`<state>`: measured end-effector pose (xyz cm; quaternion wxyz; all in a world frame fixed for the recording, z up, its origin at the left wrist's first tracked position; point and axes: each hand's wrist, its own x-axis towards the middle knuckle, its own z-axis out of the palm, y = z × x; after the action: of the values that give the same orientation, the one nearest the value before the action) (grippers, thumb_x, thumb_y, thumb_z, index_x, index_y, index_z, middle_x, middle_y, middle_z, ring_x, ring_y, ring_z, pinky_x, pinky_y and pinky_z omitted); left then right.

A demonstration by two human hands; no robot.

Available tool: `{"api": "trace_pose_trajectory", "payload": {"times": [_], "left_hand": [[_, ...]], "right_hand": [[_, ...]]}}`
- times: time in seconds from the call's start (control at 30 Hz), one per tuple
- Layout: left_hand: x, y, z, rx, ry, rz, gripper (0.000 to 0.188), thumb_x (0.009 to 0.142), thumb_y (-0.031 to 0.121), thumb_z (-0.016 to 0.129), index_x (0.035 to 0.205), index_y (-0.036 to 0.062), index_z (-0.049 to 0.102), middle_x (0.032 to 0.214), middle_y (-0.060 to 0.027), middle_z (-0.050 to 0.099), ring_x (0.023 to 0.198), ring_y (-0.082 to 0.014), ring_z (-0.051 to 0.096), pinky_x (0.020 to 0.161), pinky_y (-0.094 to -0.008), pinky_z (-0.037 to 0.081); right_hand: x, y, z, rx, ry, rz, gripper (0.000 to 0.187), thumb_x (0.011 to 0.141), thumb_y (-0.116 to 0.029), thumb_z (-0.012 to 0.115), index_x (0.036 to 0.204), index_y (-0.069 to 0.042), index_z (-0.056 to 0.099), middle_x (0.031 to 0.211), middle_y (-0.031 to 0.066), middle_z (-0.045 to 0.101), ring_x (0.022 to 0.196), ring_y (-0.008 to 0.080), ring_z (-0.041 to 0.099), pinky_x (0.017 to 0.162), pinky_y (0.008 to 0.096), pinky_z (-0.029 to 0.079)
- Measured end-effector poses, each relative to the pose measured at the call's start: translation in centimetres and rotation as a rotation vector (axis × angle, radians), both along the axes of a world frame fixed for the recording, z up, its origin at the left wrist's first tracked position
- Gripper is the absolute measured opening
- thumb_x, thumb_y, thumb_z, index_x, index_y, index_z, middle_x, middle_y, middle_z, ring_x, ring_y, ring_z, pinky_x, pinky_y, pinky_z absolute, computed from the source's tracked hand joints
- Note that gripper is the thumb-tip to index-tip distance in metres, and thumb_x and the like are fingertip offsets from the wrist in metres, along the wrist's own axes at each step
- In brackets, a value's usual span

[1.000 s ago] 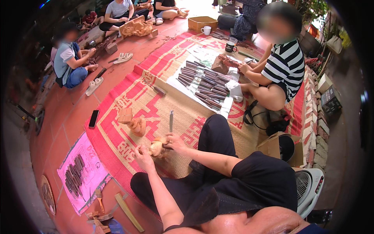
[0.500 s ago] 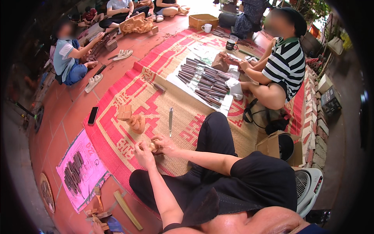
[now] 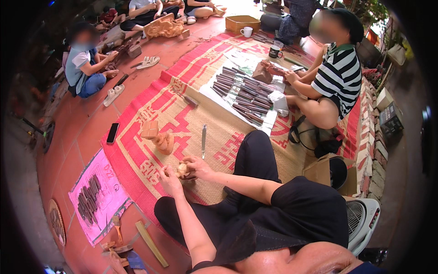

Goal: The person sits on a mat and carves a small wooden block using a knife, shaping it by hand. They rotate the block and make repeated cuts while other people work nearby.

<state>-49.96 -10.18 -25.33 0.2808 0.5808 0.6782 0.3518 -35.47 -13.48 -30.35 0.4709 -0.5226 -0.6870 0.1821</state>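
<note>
Above the woven mat (image 3: 219, 109), in front of my crossed legs, my right hand (image 3: 199, 167) grips a small pale, rounded carved-looking piece (image 3: 182, 169). Its fingers curl round the far and right sides. On its left, my left hand (image 3: 170, 181) has thumb and fingers drawn together in a pinch beside the piece. Whether something thin sits in that pinch is too small to tell. Just beyond stands a reddish-brown wood carving (image 3: 163, 142) with a square block (image 3: 149, 129) at its top. A slim metal tool (image 3: 204, 140) lies on the mat beyond my right hand.
Many dark-handled tools (image 3: 244, 93) lie on a white sheet ahead. Dark sticks (image 3: 89, 198) rest on a pink sheet at left, near a phone (image 3: 112, 133) and brush (image 3: 118, 229). A striped-shirt person (image 3: 337, 75) works at right. A fan (image 3: 362, 221) stands nearby.
The view has shifted slightly. My left fingers have drawn a little away from the pale piece, so more of it shows in my right hand.
</note>
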Motion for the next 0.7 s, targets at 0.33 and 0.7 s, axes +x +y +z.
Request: {"api": "trace_pose_trajectory", "payload": {"times": [0.33,0.7], "left_hand": [[0.1,0.3,0.2,-0.005,-0.036,-0.008,0.047,0.093,0.049,0.051,0.106,0.0052,0.059,0.109,-0.0155,0.059,0.103,-0.0333,0.055,0.088,-0.0426,0.042],[1.1,0.5,0.0,0.051,0.036,-0.069,0.043,0.091,0.047,0.054,0.106,0.0077,0.059,0.102,-0.0183,0.057,0.096,-0.0345,0.056,0.081,-0.0454,0.044]], "right_hand": [[1.7,-0.7,-0.9,-0.201,0.088,0.022,0.032,0.062,-0.005,0.072,0.093,-0.006,0.063,0.124,0.0077,0.056,0.114,0.0318,0.05,0.095,0.0397,0.044],[1.3,0.2,-0.4,-0.153,0.228,0.084,0.026,0.069,-0.021,0.076,0.084,-0.007,0.059,0.116,0.0077,0.06,0.103,0.0316,0.055,0.085,0.0404,0.046]]}}
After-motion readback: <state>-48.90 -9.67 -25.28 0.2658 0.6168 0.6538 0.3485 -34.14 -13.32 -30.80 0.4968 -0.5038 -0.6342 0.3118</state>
